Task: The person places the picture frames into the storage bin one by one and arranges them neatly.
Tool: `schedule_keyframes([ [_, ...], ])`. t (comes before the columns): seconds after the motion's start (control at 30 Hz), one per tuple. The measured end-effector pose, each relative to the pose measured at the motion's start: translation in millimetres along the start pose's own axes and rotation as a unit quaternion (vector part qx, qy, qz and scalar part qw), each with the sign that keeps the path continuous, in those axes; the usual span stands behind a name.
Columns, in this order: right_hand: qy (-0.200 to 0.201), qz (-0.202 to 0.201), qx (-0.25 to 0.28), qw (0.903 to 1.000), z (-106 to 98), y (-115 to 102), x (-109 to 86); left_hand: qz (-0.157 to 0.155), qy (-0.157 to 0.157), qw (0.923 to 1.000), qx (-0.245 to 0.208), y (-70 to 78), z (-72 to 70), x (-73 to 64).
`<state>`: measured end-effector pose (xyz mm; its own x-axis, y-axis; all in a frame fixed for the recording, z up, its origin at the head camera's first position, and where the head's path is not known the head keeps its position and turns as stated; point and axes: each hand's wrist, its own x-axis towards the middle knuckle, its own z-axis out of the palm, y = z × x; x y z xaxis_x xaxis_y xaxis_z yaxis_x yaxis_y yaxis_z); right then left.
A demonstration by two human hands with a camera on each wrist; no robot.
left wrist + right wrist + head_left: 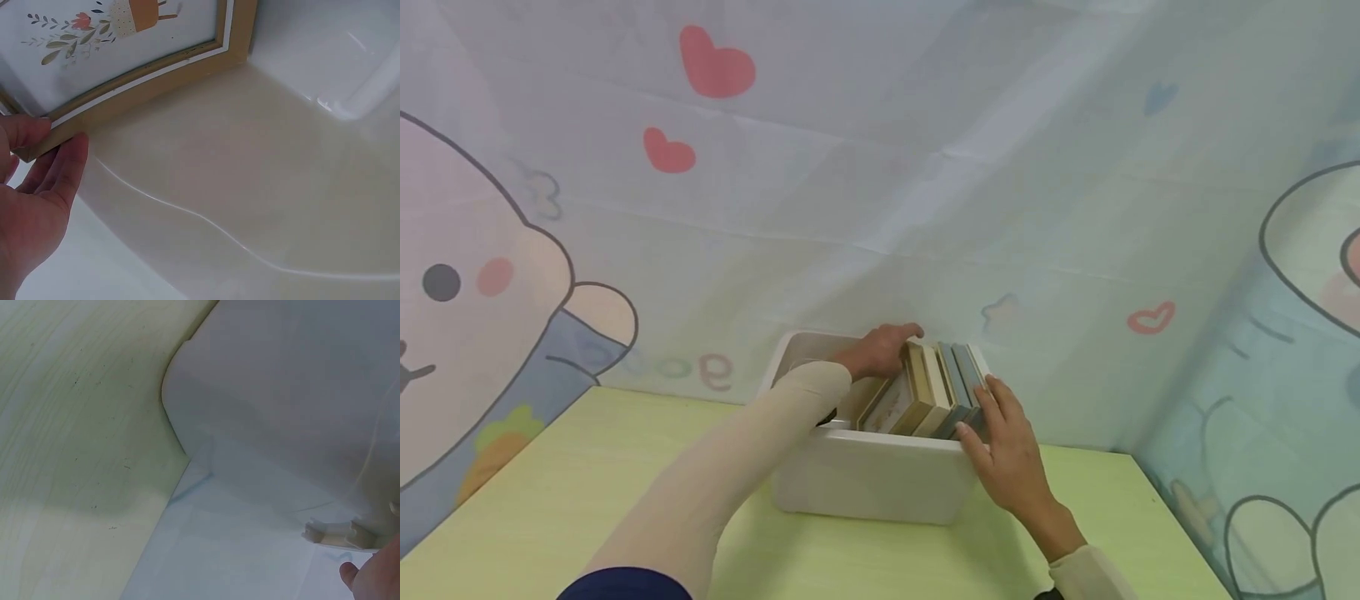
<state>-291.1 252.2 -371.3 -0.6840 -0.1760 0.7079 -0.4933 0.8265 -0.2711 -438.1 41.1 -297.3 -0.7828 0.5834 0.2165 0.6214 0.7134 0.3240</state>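
Note:
A white plastic bin [872, 479] stands on the table, with several picture frames upright and leaning side by side in its right part. My left hand [880, 350] reaches over the bin's left side to the back. In the left wrist view the left hand [44, 181] pinches the corner of a wood-coloured picture frame [156, 90], thumb on its face and fingers behind it. That frame holds a floral print under glass. My right hand [1011, 454] rests at the bin's right front corner, its extended fingers over the rim and the end blue-grey frame [967, 367].
Bare bin floor [250, 162] shows left of the frames. The light green table [647, 467] extends to both sides of the bin. Close behind stands a cartoon-printed cloth backdrop [865, 192], which also covers the right side.

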Motion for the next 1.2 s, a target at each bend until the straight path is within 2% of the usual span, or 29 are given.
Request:
schedule_keyframes([
  [0.2, -0.008, 0.008, 0.004, 0.9999, 1, 2, 2.4, 0.007, 0.002, 1.0, 0.002, -5.9, -5.5, -4.6],
  [0.47, -0.025, 0.032, 0.013, 0.9991, -2, 7, 0.6, -0.031, -0.009, 0.997, -0.07, -12.2, -21.7, -17.7],
  [0.57, -0.029, 0.032, 0.02, 0.9989, -4, 7, -0.5, -0.023, -0.027, 0.9964, -0.077, -9.0, -32.8, -19.2],
  [0.7, -0.027, 0.034, 0.024, 0.9988, -8, 9, -0.8, -0.009, -0.039, 0.9962, -0.077, 4.5, -55.6, -14.2],
  [0.97, -0.04, 0.04, 0.021, 0.9982, -9, 10, -0.1, 0.007, 0.01, 0.9988, -0.048, 15.8, -98.4, -13.3],
  [1.07, -0.037, 0.042, 0.018, 0.9983, -9, 13, 0.0, 0.006, 0.032, 0.9987, -0.038, 18.0, -109.7, -18.9],
  [1.2, -0.039, 0.043, 0.014, 0.9982, -10, 16, -1.9, 0.002, 0.086, 0.9957, -0.034, 18.1, -115.9, -32.5],
])
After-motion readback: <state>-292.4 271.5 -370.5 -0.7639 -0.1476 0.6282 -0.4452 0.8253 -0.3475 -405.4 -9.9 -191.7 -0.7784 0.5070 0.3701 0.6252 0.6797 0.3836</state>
